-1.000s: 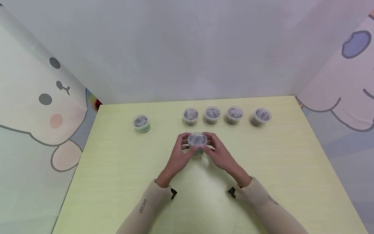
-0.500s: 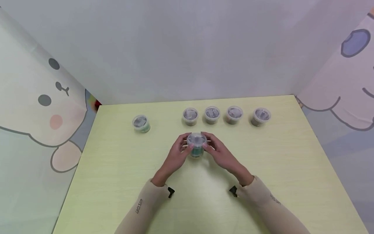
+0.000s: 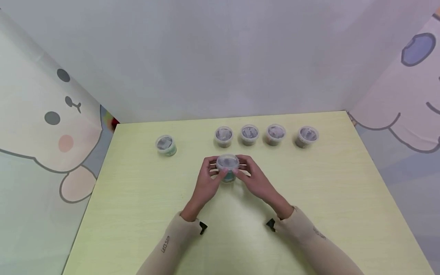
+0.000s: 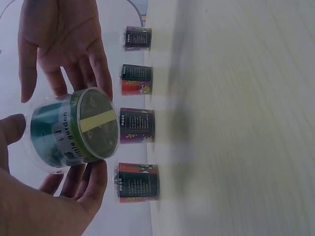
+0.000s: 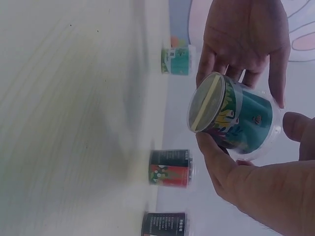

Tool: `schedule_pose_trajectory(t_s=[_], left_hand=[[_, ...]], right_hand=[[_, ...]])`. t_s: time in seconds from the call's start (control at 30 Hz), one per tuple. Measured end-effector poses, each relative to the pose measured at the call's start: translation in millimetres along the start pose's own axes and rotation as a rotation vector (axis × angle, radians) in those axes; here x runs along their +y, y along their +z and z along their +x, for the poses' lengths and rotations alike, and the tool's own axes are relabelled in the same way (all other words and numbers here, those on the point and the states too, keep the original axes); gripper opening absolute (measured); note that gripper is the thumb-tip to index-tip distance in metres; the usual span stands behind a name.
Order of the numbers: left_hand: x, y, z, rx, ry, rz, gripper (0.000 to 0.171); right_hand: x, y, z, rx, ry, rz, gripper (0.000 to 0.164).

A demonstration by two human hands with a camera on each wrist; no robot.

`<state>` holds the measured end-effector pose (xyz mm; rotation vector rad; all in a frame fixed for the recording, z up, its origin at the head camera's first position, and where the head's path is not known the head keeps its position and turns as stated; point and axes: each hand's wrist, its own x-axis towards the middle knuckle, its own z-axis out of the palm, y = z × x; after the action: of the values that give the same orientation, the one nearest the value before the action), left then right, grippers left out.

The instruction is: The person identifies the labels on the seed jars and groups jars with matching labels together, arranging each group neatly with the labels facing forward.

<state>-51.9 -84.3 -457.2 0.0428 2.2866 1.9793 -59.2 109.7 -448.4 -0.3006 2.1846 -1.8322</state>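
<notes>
Between both hands is a clear lidded plastic tub (image 3: 227,168) with a green label reading "little garden", raised off the table. My left hand (image 3: 206,183) grips its left side, thumb on the near face and fingers curled behind. From the right, my right hand (image 3: 258,183) holds the same tub, thumb towards the front and fingers round the far side. In the left wrist view the tub (image 4: 69,130) is tilted, its base with a pale yellow strip facing the camera. The right wrist view shows the tub's (image 5: 238,115) colourful printed side and that strip.
On the yellow table (image 3: 137,214), a similar green-labelled tub (image 3: 166,145) stands at the back left. Several dark-labelled tubs, among them one near the middle (image 3: 224,136) and one at the right (image 3: 307,136), line the back. A pale curtain (image 3: 220,61) hangs behind.
The tub has shifted slightly left together with both hands. The thumbs, close together on its front a second ago, moved apart and now lie a little nearer again. The other tubs have not moved.
</notes>
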Motion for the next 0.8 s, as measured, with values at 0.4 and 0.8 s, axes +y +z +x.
schedule_pose_trajectory(t_s=[0.4, 0.8], left_hand=[[6.8, -6.6, -1.6, -0.033, -0.025, 0.026, 0.044], [10.3, -18.3, -2.3, -0.178, -0.086, -0.029, 0.050]], right_hand=[[3, -4, 3, -0.053, 0.040, 0.040, 0.047], [-1, -6, 1, -0.125, 0.055, 0.148, 0.044]])
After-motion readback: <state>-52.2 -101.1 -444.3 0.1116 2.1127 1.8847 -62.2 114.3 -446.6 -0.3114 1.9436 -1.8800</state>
